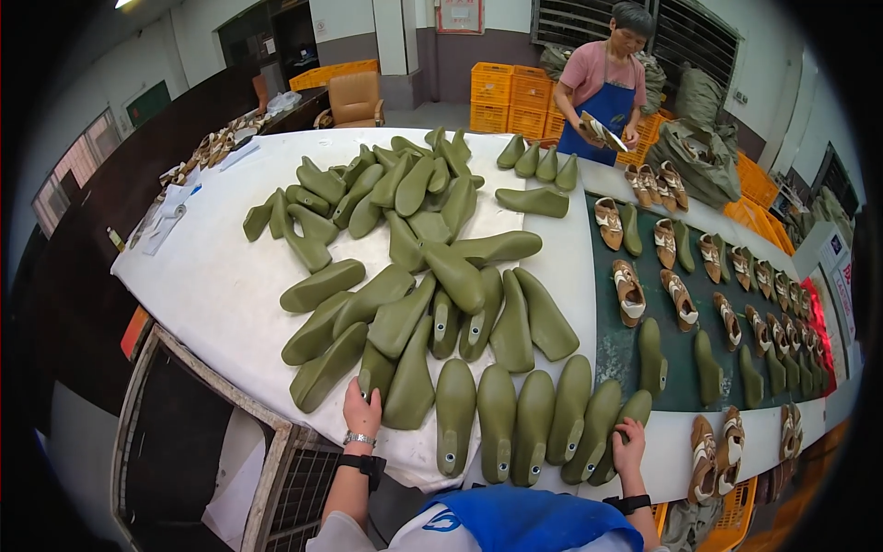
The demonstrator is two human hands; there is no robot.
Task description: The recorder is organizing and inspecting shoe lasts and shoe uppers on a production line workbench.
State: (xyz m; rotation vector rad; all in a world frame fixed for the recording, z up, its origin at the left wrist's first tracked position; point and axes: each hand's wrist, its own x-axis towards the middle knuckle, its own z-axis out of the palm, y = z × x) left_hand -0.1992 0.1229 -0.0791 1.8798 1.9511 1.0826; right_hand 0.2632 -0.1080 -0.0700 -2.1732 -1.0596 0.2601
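Note:
My left hand [362,410] grips the end of a green shoe last [377,366] at the near edge of a jumbled pile. Its upper part lies among other lasts. At the near table edge, several lasts stand side by side in a row, such as the leftmost green last [455,414]. My right hand [629,450] is closed round the lower end of the row's rightmost last [634,410], which leans to the right. Behind my left hand, the pile of green lasts [405,198] spreads over the white table [212,248].
To the right, a green conveyor belt [635,368] carries brown-and-white shoes [628,293] and lasts in rows. More shoes [704,460] sit on its near ledge. Across the table stands a person in a blue apron [602,115] holding a shoe. A wood-framed cart [184,368] adjoins the left table edge.

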